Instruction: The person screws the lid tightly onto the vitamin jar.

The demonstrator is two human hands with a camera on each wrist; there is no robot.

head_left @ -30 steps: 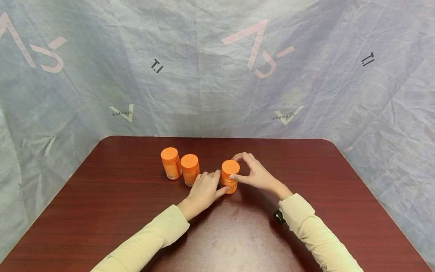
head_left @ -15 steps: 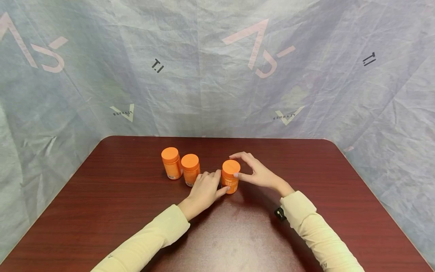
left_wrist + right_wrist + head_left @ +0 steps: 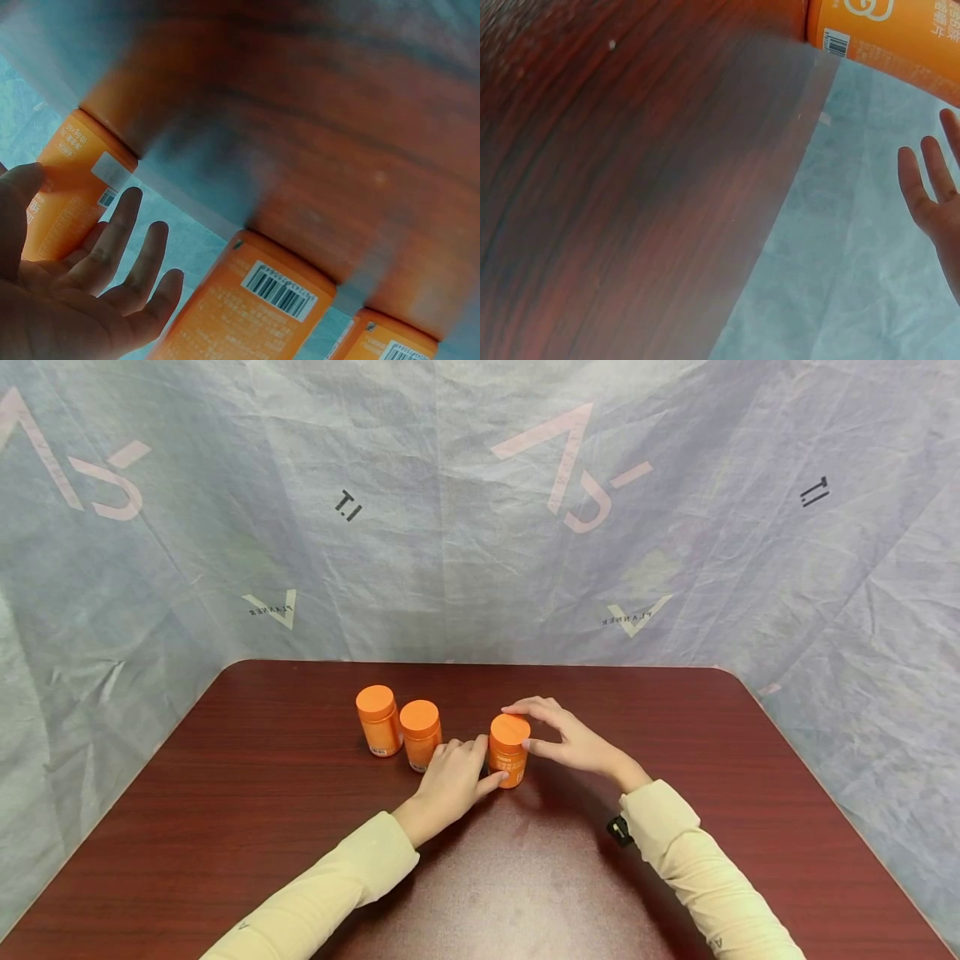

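Note:
An orange pill bottle (image 3: pixel 508 763) with an orange lid (image 3: pixel 510 732) stands upright on the table. My left hand (image 3: pixel 450 782) grips its body low down, thumb in front; the left wrist view has the thumb against the label while other fingers spread beside the bottle. On the right, my right hand (image 3: pixel 576 745) pinches the lid, thumb at its near right edge and index finger at the far side. In the right wrist view, only some straight fingers show, below the bottle (image 3: pixel 900 41); thumb and index finger are out of that frame.
Two more capped orange bottles stand upright left of the held one: a nearer bottle (image 3: pixel 421 735), partly behind my left hand, and a farther bottle (image 3: pixel 378 721). Beneath is a dark red wooden table (image 3: pixel 225 827). A grey printed cloth (image 3: pixel 442 527) hangs behind its far edge.
My right thumb has shifted right along the lid's near side, and the index finger left along its far side. The left hand and all the bottles have stayed in place.

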